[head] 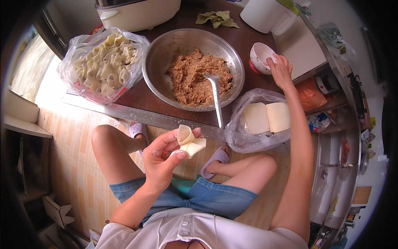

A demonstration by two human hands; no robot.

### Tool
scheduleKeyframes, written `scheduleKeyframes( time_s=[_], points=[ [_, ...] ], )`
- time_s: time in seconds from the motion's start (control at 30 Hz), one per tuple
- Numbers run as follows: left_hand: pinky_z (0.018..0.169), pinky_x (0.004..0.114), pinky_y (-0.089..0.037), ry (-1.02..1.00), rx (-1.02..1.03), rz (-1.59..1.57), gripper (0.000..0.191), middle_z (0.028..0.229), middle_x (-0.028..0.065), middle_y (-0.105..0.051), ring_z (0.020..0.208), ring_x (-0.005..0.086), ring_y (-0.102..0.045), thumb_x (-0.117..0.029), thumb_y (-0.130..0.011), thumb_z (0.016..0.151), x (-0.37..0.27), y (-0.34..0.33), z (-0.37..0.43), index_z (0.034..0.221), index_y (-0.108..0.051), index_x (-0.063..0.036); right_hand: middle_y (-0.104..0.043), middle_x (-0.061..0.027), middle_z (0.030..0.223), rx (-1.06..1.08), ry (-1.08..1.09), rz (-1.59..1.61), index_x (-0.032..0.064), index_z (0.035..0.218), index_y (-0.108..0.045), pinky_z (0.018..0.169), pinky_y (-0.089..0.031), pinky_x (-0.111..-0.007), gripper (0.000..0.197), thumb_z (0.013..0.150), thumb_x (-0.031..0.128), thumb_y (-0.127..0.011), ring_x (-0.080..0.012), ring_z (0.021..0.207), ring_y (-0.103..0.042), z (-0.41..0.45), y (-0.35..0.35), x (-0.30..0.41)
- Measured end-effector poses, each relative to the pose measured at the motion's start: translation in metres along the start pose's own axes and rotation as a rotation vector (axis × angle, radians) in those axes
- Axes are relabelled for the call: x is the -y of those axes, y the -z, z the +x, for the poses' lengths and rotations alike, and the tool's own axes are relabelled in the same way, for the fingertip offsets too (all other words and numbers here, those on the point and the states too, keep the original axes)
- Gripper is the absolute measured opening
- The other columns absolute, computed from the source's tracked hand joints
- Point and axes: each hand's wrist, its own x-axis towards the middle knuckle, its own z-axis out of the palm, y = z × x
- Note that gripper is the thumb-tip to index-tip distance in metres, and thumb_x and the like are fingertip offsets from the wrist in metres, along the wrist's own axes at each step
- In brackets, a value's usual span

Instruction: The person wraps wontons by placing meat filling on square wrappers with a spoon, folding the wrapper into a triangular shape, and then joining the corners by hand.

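Observation:
Between the floury fingers and thumb of my left hand (166, 149) is a folded wonton (189, 143), held in front of the table edge. My right hand (281, 70) reaches to a small white bowl (260, 54) with a red base, its fingertips at the rim; whether they dip inside is hard to tell. Minced filling (199, 77) lies in a large steel bowl (155, 84), with a metal spoon (216, 99) standing in it and leaning on the rim. Square wrappers (270, 118) sit in an open plastic bag (236, 137). Folded wontons (105, 65) fill another plastic bag (67, 74).
A cream appliance (140, 14) stands at the back left, a green cloth (217, 19) at the back, and a white jug-like appliance with a green lid (264, 15) at the back right. Open shelves (332, 165) line the right side, beside my right arm.

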Motion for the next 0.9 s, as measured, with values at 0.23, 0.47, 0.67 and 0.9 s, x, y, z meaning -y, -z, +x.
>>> scheduleKeyframes(
  time_s=[0.23,0.47,0.67,0.9],
  points=[
    [0.097,0.039,-0.040,-0.013,0.090,-0.085,0.051,0.121,0.0239,-0.049,0.114,0.0291,-0.049,0.004,-0.059,0.079,0.000,0.002,0.005,0.125,-0.037,0.0078,-0.042,-0.0112,0.131,-0.349,0.320,0.200,0.0063,0.110,-0.060,0.104,-0.011,-0.049,0.063,0.090,0.056,-0.026,-0.0289,0.127,-0.027,-0.040,0.062,0.058],
    [0.095,0.042,-0.041,-0.032,0.175,-0.091,0.054,0.119,0.0255,-0.049,0.112,0.0331,-0.050,0.002,-0.061,0.078,-0.012,-0.007,-0.007,0.126,-0.035,0.0083,-0.056,-0.0048,0.115,-0.175,0.836,0.537,0.0256,0.088,-0.065,0.103,-0.020,-0.048,0.021,0.070,0.035,-0.068,-0.0249,0.112,-0.042,-0.170,0.120,0.195],
    [0.093,0.046,-0.041,-0.084,0.335,0.177,0.048,0.119,0.0267,-0.050,0.110,0.0376,-0.051,-0.005,-0.064,0.078,-0.024,-0.008,-0.011,0.121,-0.046,0.0040,-0.058,0.0026,0.112,-0.207,0.832,0.664,0.0247,0.080,-0.068,0.103,-0.021,-0.045,0.024,0.059,0.017,-0.074,-0.0201,0.107,-0.045,-0.179,0.123,0.201],
    [0.089,0.041,-0.044,-0.275,0.363,0.358,0.040,0.117,0.0283,-0.051,0.110,0.0393,-0.051,-0.004,-0.064,0.076,-0.033,-0.003,-0.015,0.115,-0.054,0.0025,-0.058,0.0004,0.107,-0.173,0.738,0.654,0.0166,0.070,-0.059,0.098,-0.026,-0.048,0.021,0.057,0.019,-0.075,-0.0245,0.104,-0.045,-0.185,0.139,0.211]
  ],
)
